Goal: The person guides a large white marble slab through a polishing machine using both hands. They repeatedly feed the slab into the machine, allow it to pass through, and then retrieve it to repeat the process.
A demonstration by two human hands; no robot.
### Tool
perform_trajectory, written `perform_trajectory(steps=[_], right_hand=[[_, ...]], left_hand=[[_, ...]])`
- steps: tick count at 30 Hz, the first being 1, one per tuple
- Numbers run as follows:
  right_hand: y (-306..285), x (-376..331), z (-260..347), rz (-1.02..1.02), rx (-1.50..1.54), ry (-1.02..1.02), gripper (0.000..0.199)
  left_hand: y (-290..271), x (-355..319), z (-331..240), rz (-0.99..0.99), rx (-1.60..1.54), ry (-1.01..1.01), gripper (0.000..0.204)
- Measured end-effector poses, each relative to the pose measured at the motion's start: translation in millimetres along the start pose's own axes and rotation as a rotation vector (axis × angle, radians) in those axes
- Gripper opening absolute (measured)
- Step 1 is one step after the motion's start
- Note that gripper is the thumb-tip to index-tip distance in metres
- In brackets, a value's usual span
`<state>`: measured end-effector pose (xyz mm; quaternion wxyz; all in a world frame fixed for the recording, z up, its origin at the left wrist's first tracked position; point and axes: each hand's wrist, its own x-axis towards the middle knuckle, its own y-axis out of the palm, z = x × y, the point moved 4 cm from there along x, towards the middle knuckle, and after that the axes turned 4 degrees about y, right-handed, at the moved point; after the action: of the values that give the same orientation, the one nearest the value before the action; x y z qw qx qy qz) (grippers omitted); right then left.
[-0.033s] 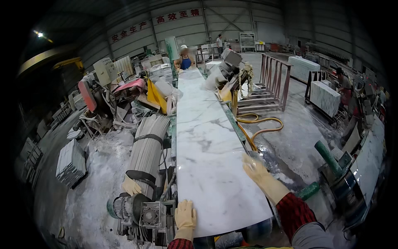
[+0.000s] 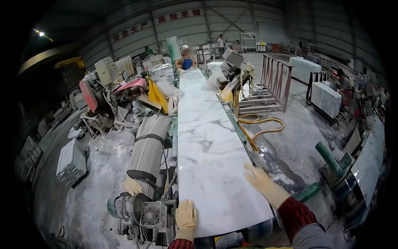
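1. Far to my left, a stack of grey tiles (image 2: 71, 162) sits on the dusty floor (image 2: 99, 195), well apart from me.
2. Nearer in, a bundle of pale strips (image 2: 148, 151) bound with dark straps lies alongside the machine, and a grey motor (image 2: 137, 209) sits just left of my left hand. A spare pale glove (image 2: 132, 185) lies against the bundle.
3. My left hand (image 2: 185, 214), in a pale glove, lies flat with the fingers together on the near left corner of the white marble slab (image 2: 209, 153).
4. The slab is long and grey-veined and runs away from me down the tabletop (image 2: 174, 137) toward a person in blue (image 2: 187, 62) at the far end. Its near end reaches my hands, so as I judge it the slab is already laid along the line, and any moving along or squaring up is still to do.
5. My right hand (image 2: 259, 179), also gloved, is spread open at the slab's right edge; it is blurred, and I cannot tell whether it presses or only touches.
6. Right of that, a yellow hose (image 2: 259, 128) loops on the wet floor, with a green roller (image 2: 329, 157) farther right.
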<state>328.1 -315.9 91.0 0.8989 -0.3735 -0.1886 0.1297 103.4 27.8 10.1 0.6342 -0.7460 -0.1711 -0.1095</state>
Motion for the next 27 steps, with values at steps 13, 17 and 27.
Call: perform_trajectory(steps=[13, 17, 27], right_hand=[[27.1, -121.7, -6.9, -0.137, -0.279, -0.241, 0.047], [30.4, -127.0, -14.0, -0.144, -0.265, -0.264, 0.044], [32.2, -101.5, -15.8, -0.125, -0.308, -0.3, 0.043]], left_hand=[[-1.3, 18.5, -0.4, 0.034, 0.11, -0.002, 0.049], [6.6, 28.2, 4.7, -0.005, 0.115, 0.002, 0.049], [1.1, 40.8, 2.3, 0.037, -0.015, -0.06, 0.048]])
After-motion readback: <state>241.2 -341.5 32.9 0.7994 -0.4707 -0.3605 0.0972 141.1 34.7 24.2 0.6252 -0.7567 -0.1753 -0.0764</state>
